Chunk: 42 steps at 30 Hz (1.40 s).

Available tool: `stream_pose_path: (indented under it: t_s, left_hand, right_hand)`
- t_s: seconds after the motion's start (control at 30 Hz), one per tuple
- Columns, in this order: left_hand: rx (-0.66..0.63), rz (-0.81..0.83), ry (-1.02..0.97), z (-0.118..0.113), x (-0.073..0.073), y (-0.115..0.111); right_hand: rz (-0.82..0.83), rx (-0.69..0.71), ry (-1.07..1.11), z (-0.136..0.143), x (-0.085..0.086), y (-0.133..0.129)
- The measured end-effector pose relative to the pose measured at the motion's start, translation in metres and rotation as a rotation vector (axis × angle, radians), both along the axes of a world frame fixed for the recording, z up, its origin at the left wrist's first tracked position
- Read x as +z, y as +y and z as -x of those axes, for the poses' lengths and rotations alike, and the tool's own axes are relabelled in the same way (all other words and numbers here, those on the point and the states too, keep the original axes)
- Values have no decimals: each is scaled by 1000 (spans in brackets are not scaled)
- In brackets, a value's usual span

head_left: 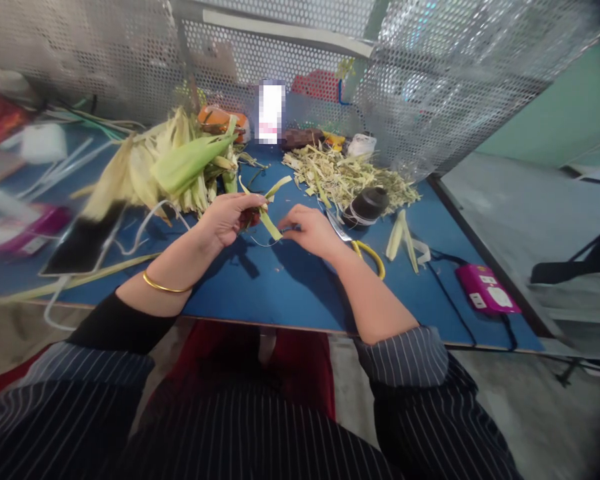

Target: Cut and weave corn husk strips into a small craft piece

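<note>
My left hand is closed, pinching folded strips of corn husk between thumb and fingers. The strips cross and stick out above and below the fingertips. A thin wire sags in a curve beneath them toward my right hand. That hand is closed at the fingertips, with the wire's end seeming to lie in them; the exact grip is too small to see. Beside my right wrist lie scissors with yellow handles. A dark spool wound with pale wire or thread rests just beyond them.
A pile of corn husks stands back left, and husk scraps are heaped back right. Around these are a phone with a white cable, loose husk pieces, a magenta power strip and a perforated metal screen behind the blue table.
</note>
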<state>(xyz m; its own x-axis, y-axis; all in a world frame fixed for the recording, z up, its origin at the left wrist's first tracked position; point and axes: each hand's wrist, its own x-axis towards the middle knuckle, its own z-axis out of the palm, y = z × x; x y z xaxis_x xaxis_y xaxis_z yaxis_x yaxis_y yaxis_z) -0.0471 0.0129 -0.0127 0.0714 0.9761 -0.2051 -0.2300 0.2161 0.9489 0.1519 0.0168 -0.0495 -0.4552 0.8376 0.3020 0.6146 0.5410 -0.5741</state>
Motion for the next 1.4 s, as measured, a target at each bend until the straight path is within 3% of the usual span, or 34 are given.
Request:
stream_pose_path:
  t_s: [0.1, 0.23, 0.37, 0.53, 0.63, 0.77, 0.9, 1.03, 1.2, 1.3, 1.4]
  left_hand:
    - [-6, 35, 3, 0, 0, 0]
    - [-49, 54, 16, 0, -4, 0]
    - [-81, 52, 28, 2, -6, -1]
    - [-189, 65, -30, -1, -11, -1]
    - [-261, 101, -74, -4, -16, -3]
    - [-344, 171, -66, -7, -18, -5]
    - [-308, 137, -61, -8, -17, -5]
    - [-158, 40, -62, -9, -18, -2]
    - [-28, -104, 24, -8, -22, 1]
    - [-64, -134, 105, -10, -22, -2]
    - [-170, -100, 161, -12, -20, -8]
  right_hand:
    - [-100, 71, -219, 6, -7, -1]
    - [-140, 70, -290, 11, -9, -2]
    - [-40, 4, 13, 7, 1, -2]
    - [338, -82, 464, 4, 17, -9]
    - [467, -94, 521, 7, 22, -15]
    - [497, -96, 516, 10, 24, -17]
    - [481, -79, 487, 8, 24, -16]
    - [341, -116, 260, 2, 25, -16]
    - [-180, -126, -25, 5, 30, -24]
    - [-396, -56, -101, 9, 33, -28]
    - [-429, 2, -127, 10, 32, -26]
